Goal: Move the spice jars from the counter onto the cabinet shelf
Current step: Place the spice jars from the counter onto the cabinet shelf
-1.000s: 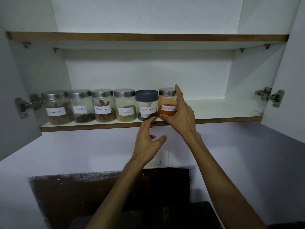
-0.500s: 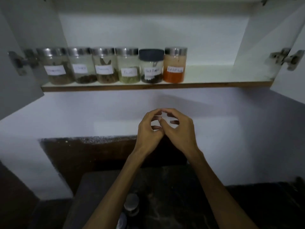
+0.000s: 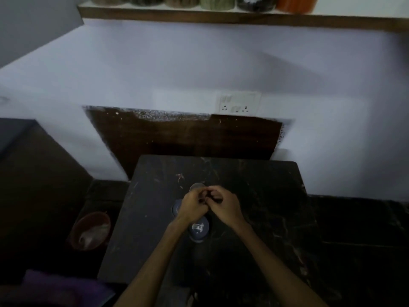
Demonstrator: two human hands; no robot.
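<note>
Three spice jars stand on the dark counter slab (image 3: 254,196), seen from above: a silver-lidded jar (image 3: 197,186), a grey-lidded jar (image 3: 176,209) and a blue-grey-lidded jar (image 3: 199,230). My left hand (image 3: 192,207) and my right hand (image 3: 223,204) hover just over them, fingertips curled and touching each other, with nothing seen in either. The left hand hides part of the jars. At the top, the cabinet shelf (image 3: 221,17) shows the bottoms of several jars, the orange jar (image 3: 296,4) rightmost.
A white socket plate (image 3: 238,105) sits on the wall above a dark wood panel (image 3: 188,138). A brown bowl (image 3: 91,231) lies low at the left of the slab, and a purple cloth (image 3: 62,289) at the bottom left.
My right hand let go of the orange jar on the shelf. Both hands came down together to the counter, and my view tilted from the shelf to the jars below.
</note>
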